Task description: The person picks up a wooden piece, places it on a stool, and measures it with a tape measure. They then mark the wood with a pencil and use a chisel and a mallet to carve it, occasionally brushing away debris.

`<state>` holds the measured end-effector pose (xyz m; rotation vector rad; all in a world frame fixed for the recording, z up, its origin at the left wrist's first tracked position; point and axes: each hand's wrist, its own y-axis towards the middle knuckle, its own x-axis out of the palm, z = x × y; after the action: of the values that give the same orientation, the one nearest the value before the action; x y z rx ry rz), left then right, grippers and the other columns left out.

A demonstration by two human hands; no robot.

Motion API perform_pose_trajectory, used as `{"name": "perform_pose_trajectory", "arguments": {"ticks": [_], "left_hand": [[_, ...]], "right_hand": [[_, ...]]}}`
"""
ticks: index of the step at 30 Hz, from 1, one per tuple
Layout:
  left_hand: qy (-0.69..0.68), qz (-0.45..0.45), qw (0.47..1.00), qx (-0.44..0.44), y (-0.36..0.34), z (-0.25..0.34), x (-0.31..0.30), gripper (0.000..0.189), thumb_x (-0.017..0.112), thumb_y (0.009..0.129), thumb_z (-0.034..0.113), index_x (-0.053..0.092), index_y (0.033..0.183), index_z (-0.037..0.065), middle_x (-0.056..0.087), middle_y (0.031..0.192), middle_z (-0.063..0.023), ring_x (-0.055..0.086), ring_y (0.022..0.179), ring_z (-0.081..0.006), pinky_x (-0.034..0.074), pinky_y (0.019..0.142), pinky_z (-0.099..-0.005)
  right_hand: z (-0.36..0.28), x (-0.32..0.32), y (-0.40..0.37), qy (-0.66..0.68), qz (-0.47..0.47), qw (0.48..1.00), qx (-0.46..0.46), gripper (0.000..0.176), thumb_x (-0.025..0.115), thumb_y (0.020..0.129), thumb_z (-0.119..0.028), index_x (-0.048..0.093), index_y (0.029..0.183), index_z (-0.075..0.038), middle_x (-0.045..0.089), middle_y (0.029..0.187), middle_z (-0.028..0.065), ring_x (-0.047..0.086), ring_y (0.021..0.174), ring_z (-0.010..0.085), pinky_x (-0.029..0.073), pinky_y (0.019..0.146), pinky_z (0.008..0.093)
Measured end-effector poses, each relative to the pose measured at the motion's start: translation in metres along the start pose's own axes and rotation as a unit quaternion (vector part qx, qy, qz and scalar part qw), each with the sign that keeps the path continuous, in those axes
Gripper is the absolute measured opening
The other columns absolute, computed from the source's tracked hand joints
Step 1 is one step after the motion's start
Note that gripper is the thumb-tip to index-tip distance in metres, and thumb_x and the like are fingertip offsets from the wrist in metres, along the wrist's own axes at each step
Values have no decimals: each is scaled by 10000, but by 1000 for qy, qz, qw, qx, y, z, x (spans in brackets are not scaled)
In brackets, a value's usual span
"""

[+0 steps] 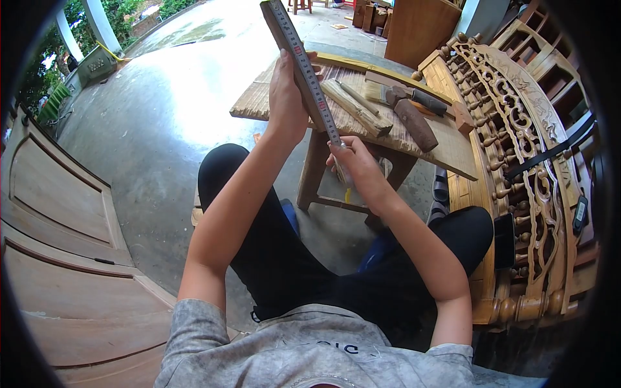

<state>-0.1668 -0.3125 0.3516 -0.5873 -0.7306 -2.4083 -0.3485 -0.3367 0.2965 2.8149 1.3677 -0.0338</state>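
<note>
A long wooden strip (278, 27) is held up at a slant above the workbench. Along its face lies a measuring tape (310, 76) with black digits and red number blocks. My left hand (288, 97) is closed around the strip at mid-length, thumb up along its edge. At the lower end, my right hand (354, 158) pinches the tape close to the strip; what lies inside its palm is hidden. Just beyond my hands, a short split piece of wood (356, 108) rests on the bench, beside a brush (378, 92) and a mallet-like wooden tool (413, 121).
The rough wooden bench (259, 97) stands before my knees. A carved wooden bench-seat (533, 168) with turned spindles runs along the right, a phone-like dark object (504, 240) on it. Panelled wooden doors (58, 187) are at left. A yellow strip (362, 64) lies along the bench's far edge.
</note>
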Motion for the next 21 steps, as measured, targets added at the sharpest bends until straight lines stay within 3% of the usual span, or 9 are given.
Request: {"name": "perform_pose_trajectory", "arguments": {"ticks": [15, 18, 21], "left_hand": [[-1, 1, 1000, 6, 0, -1, -1, 537, 370, 1130, 467, 499, 1465, 67, 635, 1241, -89, 576, 1037, -165, 496, 951, -324], [1, 1, 1000, 13, 2, -2, -1, 503, 374, 1125, 483, 511, 1366, 63, 653, 1186, -59, 593, 967, -136, 531, 864, -310], [-6, 2, 1000, 18, 2, -2, 0, 504, 375, 1125, 483, 510, 1371, 64, 654, 1185, -60, 593, 964, -138, 530, 870, -313]], "right_hand": [[-1, 1, -1, -3, 0, 1000, 1, 375, 603, 1037, -412, 533, 1195, -80, 573, 960, -4, 468, 817, 52, 400, 740, 240], [-1, 0, -1, -3, -3, 1000, 1, 377, 606, 1036, -411, 533, 1193, -77, 577, 961, -4, 466, 808, 50, 399, 732, 238], [0, 0, -1, 1, -3, 1000, 0, 379, 611, 1035, -412, 533, 1192, -76, 578, 955, -6, 463, 798, 48, 396, 725, 237]]}}
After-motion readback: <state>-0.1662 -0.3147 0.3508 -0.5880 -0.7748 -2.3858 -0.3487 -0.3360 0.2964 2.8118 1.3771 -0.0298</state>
